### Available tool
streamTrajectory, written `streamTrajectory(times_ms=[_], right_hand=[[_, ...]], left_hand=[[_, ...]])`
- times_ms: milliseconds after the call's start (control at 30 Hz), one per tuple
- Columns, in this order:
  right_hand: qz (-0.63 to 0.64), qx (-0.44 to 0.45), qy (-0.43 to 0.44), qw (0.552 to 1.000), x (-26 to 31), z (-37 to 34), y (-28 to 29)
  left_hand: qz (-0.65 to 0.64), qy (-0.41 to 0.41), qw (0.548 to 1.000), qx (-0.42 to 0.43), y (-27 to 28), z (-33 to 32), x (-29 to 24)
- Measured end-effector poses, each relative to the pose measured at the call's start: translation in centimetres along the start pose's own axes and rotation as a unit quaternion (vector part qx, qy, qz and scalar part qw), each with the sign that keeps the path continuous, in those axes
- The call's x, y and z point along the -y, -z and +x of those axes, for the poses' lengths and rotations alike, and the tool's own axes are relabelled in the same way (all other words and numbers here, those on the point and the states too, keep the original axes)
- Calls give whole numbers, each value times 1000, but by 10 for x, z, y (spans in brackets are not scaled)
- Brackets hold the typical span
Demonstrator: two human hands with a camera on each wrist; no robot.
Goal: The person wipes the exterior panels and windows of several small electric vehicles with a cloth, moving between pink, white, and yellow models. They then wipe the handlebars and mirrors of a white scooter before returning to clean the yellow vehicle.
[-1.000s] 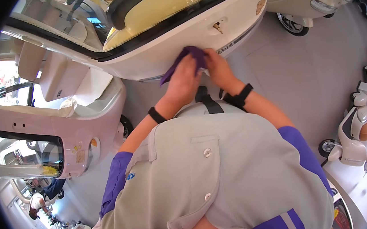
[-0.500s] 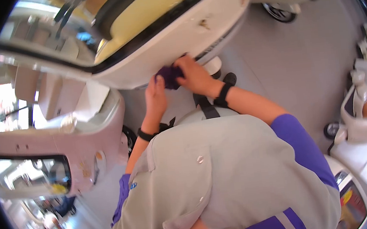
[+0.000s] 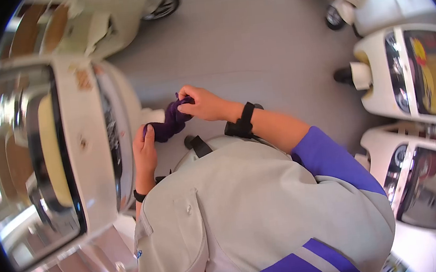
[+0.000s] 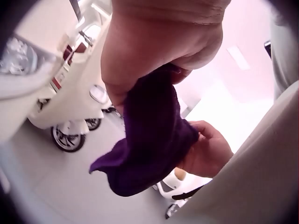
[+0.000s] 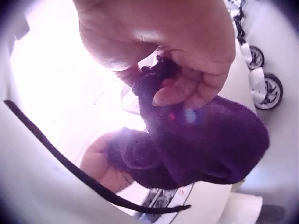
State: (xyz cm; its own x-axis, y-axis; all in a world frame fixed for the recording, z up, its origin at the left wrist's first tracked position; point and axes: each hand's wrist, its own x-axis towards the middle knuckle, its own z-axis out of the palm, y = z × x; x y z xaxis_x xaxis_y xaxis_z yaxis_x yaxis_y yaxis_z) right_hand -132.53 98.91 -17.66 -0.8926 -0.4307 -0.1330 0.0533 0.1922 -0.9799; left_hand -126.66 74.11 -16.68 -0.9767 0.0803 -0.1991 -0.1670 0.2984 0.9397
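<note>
Head view shows the left hand [image 3: 145,153] and right hand [image 3: 209,105], two sets of fingers [image 3: 186,91] grasping one purple cloth [image 3: 164,131].

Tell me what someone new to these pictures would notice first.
Probably the dark purple cloth, bunched between the person's left hand and right hand, near the middle of the head view. Next, the large white vehicle filling much of that view's left side. The bright purple sleeve on the right arm would likely stand out too.
</note>
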Motion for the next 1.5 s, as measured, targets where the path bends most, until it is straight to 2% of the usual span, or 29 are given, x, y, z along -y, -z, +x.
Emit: streamTrajectory(times_ms=[33,67,100,133,200,267,300,367,400,433,500,533,567,633,667,767,800,900,933,1033,1067,1133,1167,1233,1267,1333,1367,1467,1500], right_hand=[[18,-39,-10,999,7,-21,31],[35,-77,-18,996,10,-42,62],[51,-111,-25,992,15,-62,94],[43,-138,-4,989,24,-84,128],[28,-181,36,982,40,-130,187],[12,-248,81,965,45,-163,250],[6,-284,104,953,45,-179,277],[47,-328,80,940,44,-210,328],[58,-345,72,934,45,-226,355],[113,-386,78,912,42,-241,378],[228,-451,91,858,13,-266,417],[236,-432,38,870,0,-287,439],[321,-391,38,862,-11,-302,447],[487,-298,44,820,-18,-340,464],[391,-339,29,855,-26,-359,472],[212,-396,-23,893,-42,-389,514],[197,-440,-47,875,-49,-388,524],[186,-594,-19,782,-99,-405,593],[150,-639,8,754,-96,-411,619],[-7,-708,-118,696,-86,-429,687],[-12,-714,-149,684,-83,-436,715],[-32,-720,-208,662,-80,-450,764],[-36,-725,-195,659,-83,-455,787],[17,-682,-236,692,-81,-467,828],[-7,-681,-223,698,-84,-468,843],[-47,-686,-191,701,-100,-469,870],[-72,-682,-207,698,-107,-469,885],[-145,-663,-240,694,-129,-474,939],[-180,-669,-236,681,-136,-477,958]], left_hand=[[-120,23,991,59,-26,16,-15],[-236,53,963,117,-54,31,-33],[-346,90,918,173,-85,47,-49],[-389,94,884,243,-117,67,-57],[-314,43,877,362,-189,91,-99],[-231,14,850,474,-269,96,-161],[-181,16,826,533,-305,107,-183],[-80,13,761,644,-370,129,-221],[-97,29,763,638,-399,135,-235],[-115,44,765,632,-429,140,-250],[-181,24,775,605,-479,138,-277],[-226,47,767,599,-503,139,-287],[-217,51,773,594,-519,141,-293],[-195,63,785,585,-565,146,-313],[-172,76,778,599,-592,152,-319],[-115,92,751,644,-672,173,-335],[-103,78,740,660,-685,186,-336],[-76,57,725,682,-770,231,-349],[-70,58,724,684,-793,248,-349],[-48,8,726,686,-862,296,-357],[-33,-20,726,686,-890,311,-364],[-57,-20,732,679,-934,334,-394],[-65,-20,736,674,-953,347,-406],[-88,71,763,637,-996,374,-421],[-95,116,772,618,-1016,386,-429],[-152,206,759,598,-1060,406,-444],[-176,250,750,587,-1083,417,-452],[-121,194,758,610,-1144,428,-480],[-91,130,779,607,-1161,436,-482]])
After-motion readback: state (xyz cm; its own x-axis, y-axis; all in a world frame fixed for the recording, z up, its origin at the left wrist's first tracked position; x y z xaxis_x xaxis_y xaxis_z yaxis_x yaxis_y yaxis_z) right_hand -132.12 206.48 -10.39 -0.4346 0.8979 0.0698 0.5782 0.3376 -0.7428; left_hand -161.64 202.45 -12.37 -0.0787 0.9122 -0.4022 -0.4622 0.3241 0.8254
